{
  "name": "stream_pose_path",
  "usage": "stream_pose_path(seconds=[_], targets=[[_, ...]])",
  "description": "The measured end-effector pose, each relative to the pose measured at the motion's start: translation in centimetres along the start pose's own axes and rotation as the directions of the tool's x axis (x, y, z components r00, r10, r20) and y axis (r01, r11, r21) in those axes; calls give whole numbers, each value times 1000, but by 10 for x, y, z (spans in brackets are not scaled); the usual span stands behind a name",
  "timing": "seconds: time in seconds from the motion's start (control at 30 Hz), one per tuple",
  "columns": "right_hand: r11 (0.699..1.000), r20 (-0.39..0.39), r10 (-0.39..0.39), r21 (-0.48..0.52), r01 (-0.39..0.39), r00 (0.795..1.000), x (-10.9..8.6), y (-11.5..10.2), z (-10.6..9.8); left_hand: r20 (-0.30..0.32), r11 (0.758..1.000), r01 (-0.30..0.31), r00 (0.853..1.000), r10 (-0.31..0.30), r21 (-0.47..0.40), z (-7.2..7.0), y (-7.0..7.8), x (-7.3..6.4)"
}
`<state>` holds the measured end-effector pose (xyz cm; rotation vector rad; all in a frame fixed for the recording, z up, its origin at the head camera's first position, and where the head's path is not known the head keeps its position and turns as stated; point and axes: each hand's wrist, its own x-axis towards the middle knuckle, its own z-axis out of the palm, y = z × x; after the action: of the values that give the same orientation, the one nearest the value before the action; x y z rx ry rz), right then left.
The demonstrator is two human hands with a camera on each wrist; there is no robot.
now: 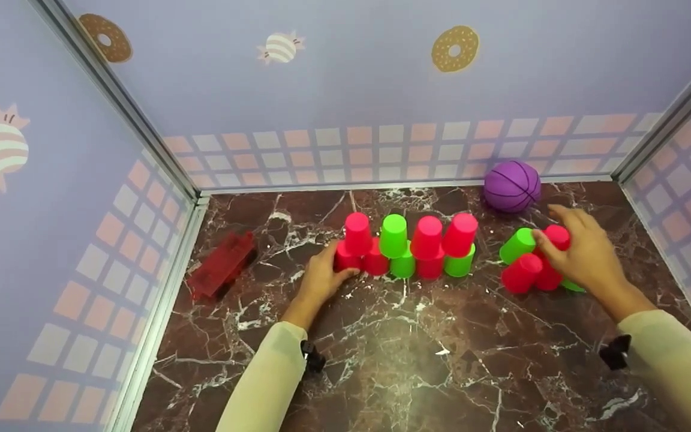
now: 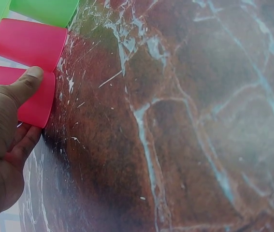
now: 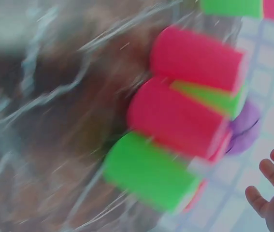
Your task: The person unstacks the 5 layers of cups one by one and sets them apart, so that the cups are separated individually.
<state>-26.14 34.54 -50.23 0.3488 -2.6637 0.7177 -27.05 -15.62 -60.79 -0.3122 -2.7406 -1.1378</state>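
A row of upside-down red and green cups stands on the marbled tabletop, with a second tier across it whose leftmost is a red cup [image 1: 357, 234] and whose one green cup [image 1: 393, 236] comes after it. My left hand [image 1: 321, 275] holds the bottom row's left-end red cup [image 2: 36, 99], thumb on the near side and fingertips beyond it. On the right is a loose cluster of cups, including a tilted green cup [image 1: 517, 245] and a red cup [image 1: 522, 273]. Over this cluster my right hand [image 1: 585, 252] hovers, its fingers spread and holding nothing in the right wrist view.
Behind the cluster a purple ball [image 1: 512, 186] sits against the back wall. A translucent red block-shaped object [image 1: 222, 266] lies at the far left, near the side panel. Patterned panels [image 1: 375, 90] enclose the back and both sides.
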Motion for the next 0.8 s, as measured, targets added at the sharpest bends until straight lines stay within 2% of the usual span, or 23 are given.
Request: stream_pose_path(seconds=[0.2,0.37,0.5,0.8], targets=[[995,33,-86,49,85,996,21,-46,23,5,1000,20,1000,-20,8,0,1,0],[989,87,-135,77,129,987,32,-71,40,-1,1000,19,1000,-19,13,1,0,1],[984,120,-165,81,156,979,36,-82,51,-9,1000,11,1000,-11,10,1,0,1],[987,217,-153,87,137,964,36,-89,69,-15,1000,16,1000,-16,9,1,0,0]])
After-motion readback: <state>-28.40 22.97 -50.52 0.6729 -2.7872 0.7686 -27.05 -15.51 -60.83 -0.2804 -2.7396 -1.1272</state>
